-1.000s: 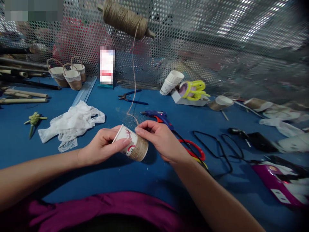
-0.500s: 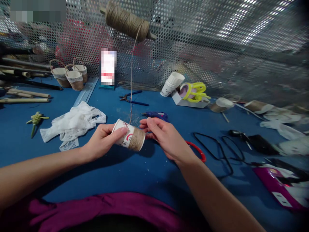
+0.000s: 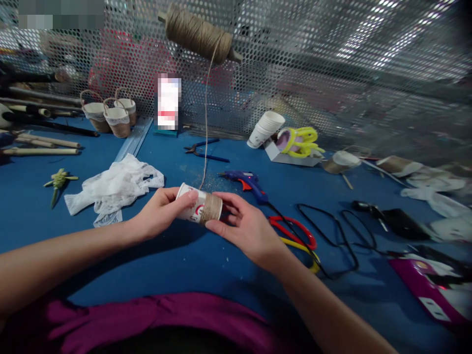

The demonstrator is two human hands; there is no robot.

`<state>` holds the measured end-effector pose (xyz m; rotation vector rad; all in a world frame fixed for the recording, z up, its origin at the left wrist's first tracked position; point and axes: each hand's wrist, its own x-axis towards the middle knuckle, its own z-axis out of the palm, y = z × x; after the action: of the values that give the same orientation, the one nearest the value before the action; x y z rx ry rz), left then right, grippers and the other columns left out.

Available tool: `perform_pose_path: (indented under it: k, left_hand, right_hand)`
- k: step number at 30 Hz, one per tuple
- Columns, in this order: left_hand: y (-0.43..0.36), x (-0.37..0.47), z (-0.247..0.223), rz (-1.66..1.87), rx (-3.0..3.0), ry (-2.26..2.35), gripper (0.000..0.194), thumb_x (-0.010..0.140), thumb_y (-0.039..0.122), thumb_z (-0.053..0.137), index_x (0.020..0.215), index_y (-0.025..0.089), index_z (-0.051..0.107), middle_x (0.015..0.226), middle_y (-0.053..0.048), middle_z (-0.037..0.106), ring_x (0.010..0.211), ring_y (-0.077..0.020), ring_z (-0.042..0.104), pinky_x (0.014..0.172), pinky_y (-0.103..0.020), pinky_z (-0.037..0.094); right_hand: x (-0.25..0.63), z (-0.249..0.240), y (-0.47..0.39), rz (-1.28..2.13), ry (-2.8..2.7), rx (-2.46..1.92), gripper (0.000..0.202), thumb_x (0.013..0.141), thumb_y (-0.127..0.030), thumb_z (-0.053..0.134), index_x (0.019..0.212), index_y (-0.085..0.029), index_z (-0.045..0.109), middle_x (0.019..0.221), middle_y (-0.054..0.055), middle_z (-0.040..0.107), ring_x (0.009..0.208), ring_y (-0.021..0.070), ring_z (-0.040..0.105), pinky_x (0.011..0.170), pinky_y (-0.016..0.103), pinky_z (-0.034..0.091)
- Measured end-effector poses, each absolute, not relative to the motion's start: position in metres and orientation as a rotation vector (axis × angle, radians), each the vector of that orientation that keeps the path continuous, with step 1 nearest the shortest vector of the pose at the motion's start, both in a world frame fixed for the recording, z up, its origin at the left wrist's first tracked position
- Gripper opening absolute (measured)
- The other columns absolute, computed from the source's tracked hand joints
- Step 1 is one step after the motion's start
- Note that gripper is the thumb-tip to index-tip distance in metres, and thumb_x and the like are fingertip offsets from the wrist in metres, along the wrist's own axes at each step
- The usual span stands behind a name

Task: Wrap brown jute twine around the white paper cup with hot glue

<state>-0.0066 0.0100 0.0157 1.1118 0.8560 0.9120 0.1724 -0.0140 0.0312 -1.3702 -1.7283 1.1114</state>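
Note:
A white printed paper cup (image 3: 192, 213) lies tilted on its side in the air between my hands, its base end wrapped in brown twine (image 3: 211, 208). My left hand (image 3: 161, 209) grips it near the rim, thumb on top. At the base end, my right hand (image 3: 246, 223) has its thumb and fingers closed around the wrapped part. From the cup a single strand of twine (image 3: 206, 113) runs up to a twine spool (image 3: 197, 35) on a rod at the mesh wall. Beyond my right hand rests a blue glue gun (image 3: 241, 177).
White lace (image 3: 114, 189) lies left of the cup. Pliers (image 3: 208, 150), stacked paper cups (image 3: 266, 129) and small twine baskets (image 3: 117, 122) stand or lie at the back. Red-handled scissors (image 3: 295, 228) and a black cord (image 3: 324, 236) are on the right, near a purple power strip (image 3: 416, 282).
My right hand has come down and left from above the cup's end to take hold of its wrapped base. The glue gun and scissors show more fully now. My left hand keeps its grip.

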Motion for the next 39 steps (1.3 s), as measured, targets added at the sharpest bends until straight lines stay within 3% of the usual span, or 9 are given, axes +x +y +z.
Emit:
perform_pose_path:
  k: [5, 9, 14, 18, 30, 39]
  left_hand:
    - [0.012, -0.005, 0.026, 0.802, 0.863, 0.783, 0.018, 0.068, 0.029, 0.065, 0.069, 0.011, 0.064, 0.062, 0.0, 0.063, 0.055, -0.0076, 0.052, 0.056, -0.018, 0.039]
    - [0.012, -0.006, 0.027, 0.775, 0.813, 0.761, 0.014, 0.065, 0.024, 0.067, 0.069, 0.011, 0.065, 0.062, 0.0, 0.064, 0.054, -0.0075, 0.053, 0.055, -0.018, 0.04]
    - [0.008, -0.008, 0.023, 0.861, 0.994, 0.799, 0.011, 0.067, 0.022, 0.065, 0.074, 0.013, 0.066, 0.067, 0.001, 0.064, 0.059, -0.0083, 0.053, 0.059, -0.019, 0.041]
    - [0.004, -0.007, 0.023, 0.839, 1.126, 0.847, 0.013, 0.067, 0.022, 0.064, 0.076, 0.013, 0.066, 0.071, -0.001, 0.065, 0.063, -0.0101, 0.054, 0.063, -0.021, 0.042]
    - [0.009, -0.004, 0.021, 0.765, 0.865, 0.87, 0.018, 0.068, 0.029, 0.064, 0.065, 0.012, 0.061, 0.058, 0.002, 0.059, 0.051, -0.0067, 0.049, 0.052, -0.019, 0.035]
    - [0.01, -0.005, 0.021, 0.749, 0.908, 0.939, 0.017, 0.069, 0.029, 0.063, 0.067, 0.012, 0.061, 0.059, 0.002, 0.059, 0.053, -0.0077, 0.05, 0.054, -0.019, 0.036]
  right_hand:
    - [0.179, 0.025, -0.019, 0.436, -2.101, -1.238, 0.046, 0.071, -0.028, 0.064, 0.112, -0.021, 0.043, 0.112, 0.011, 0.049, 0.103, 0.0239, 0.051, 0.078, 0.041, 0.05]
    - [0.18, 0.023, -0.02, 0.252, -2.209, -1.106, 0.048, 0.073, -0.024, 0.062, 0.115, -0.021, 0.04, 0.112, 0.011, 0.049, 0.106, 0.0239, 0.048, 0.086, 0.044, 0.046]
    - [0.179, 0.022, -0.02, 0.562, -2.02, -1.197, 0.05, 0.07, -0.034, 0.065, 0.112, -0.021, 0.041, 0.114, 0.011, 0.048, 0.103, 0.0232, 0.051, 0.082, 0.04, 0.049]
    - [0.177, 0.021, -0.02, 0.852, -1.856, -1.216, 0.041, 0.074, -0.035, 0.059, 0.109, -0.02, 0.044, 0.108, 0.01, 0.052, 0.092, 0.0192, 0.058, 0.078, 0.037, 0.051]
    - [0.175, 0.021, -0.02, 0.345, -2.181, -1.094, 0.041, 0.074, -0.026, 0.061, 0.109, -0.022, 0.042, 0.107, 0.01, 0.05, 0.103, 0.023, 0.049, 0.085, 0.043, 0.045]
    - [0.173, 0.016, -0.019, 0.559, -2.134, -1.205, 0.04, 0.073, -0.027, 0.062, 0.108, -0.02, 0.043, 0.111, 0.01, 0.048, 0.104, 0.02, 0.048, 0.081, 0.037, 0.048]
